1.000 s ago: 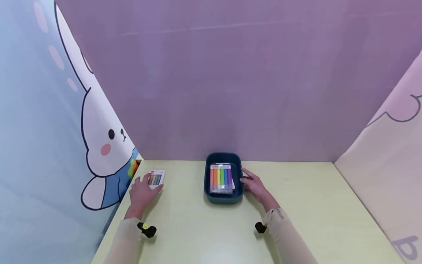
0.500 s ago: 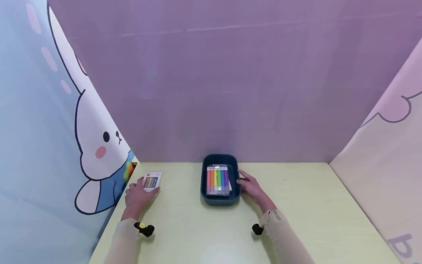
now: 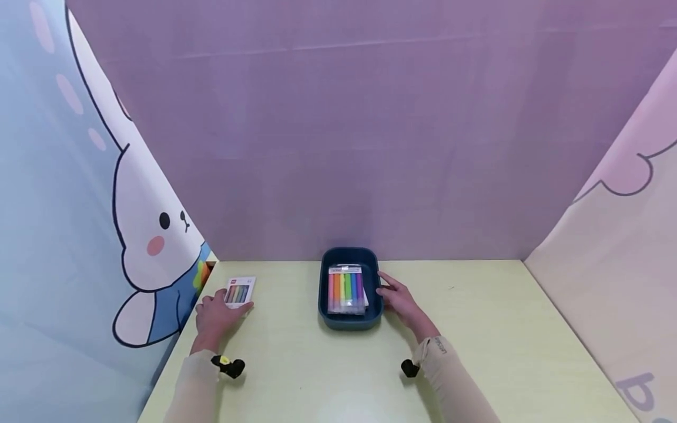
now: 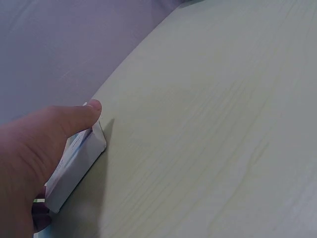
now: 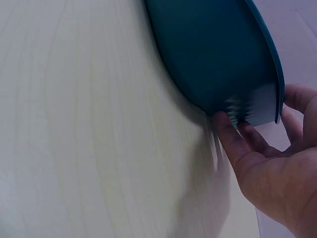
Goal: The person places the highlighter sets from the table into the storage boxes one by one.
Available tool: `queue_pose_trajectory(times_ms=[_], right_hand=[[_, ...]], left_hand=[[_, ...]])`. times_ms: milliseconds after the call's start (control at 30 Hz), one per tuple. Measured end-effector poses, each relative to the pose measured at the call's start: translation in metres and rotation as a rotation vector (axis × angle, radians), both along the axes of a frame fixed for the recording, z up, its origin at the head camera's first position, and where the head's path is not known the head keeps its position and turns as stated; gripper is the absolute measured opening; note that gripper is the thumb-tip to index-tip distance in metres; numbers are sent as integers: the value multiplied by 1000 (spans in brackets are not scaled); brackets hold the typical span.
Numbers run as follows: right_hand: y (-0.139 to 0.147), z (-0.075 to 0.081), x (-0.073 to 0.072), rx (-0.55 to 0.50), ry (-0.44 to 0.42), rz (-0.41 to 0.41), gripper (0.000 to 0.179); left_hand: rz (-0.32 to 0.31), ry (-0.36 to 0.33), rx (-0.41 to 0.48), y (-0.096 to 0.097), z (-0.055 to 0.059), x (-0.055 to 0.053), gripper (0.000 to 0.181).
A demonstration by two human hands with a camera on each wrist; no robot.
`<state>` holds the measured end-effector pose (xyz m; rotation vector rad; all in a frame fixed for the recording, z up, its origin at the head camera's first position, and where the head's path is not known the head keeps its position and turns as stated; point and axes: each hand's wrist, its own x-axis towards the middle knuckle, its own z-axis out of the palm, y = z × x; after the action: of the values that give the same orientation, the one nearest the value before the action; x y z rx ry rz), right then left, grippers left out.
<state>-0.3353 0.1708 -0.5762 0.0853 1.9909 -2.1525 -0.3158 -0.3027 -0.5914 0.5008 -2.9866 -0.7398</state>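
Note:
My left hand (image 3: 215,314) holds a small white box (image 3: 240,291) printed with a row of coloured crayon-like sticks, at the table's back left. Its thumb lies at the near right edge, the fingers at the left edge. In the left wrist view, the thumb (image 4: 81,118) overlaps the end of the white box (image 4: 79,168). My right hand (image 3: 403,302) holds the right side of a dark blue plastic basket (image 3: 350,323), thumb at the rim. Its fingertips touch the outer wall in the right wrist view. Inside the basket lies a clear pack of rainbow-coloured markers (image 3: 346,291).
A white corner of something (image 3: 366,298) shows under the marker pack. Behind the pale wooden table (image 3: 301,364) rises a purple curtain (image 3: 338,147). A rabbit-print cloth (image 3: 153,252) stands at the left edge, and a pale cloth (image 3: 624,264) at the right.
The whole head view has shifted slightly left and down. My left fingers have drawn back from the box's face to its left edge. The basket and right hand keep their place.

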Motion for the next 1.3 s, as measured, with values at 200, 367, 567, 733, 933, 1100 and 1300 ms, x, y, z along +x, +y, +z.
queue_pose_trajectory(times_ms=[200, 367, 567, 733, 933, 1100, 1300], right_hand=[[-1, -2, 0, 4, 4, 20, 57], [3, -2, 1, 55, 5, -5, 56], [0, -2, 0, 31, 12, 26, 57], [-1, -2, -1, 58, 1, 6, 56], [0, 2, -2, 46, 11, 15, 57], [-1, 4, 0, 30, -6, 30, 58], [0, 14, 7, 48, -9, 64, 59]], left_hand=[[0, -35, 0, 4, 0, -3, 102], [5, -53, 52, 10, -2, -8, 92], [46, -48, 93, 10, -1, -5, 92], [39, -35, 131, 15, 4, -2, 91], [34, 10, 156, 28, 8, -1, 89], [20, 65, 165, 43, 14, 1, 88], [-13, 174, 194, 69, 18, -3, 77]])
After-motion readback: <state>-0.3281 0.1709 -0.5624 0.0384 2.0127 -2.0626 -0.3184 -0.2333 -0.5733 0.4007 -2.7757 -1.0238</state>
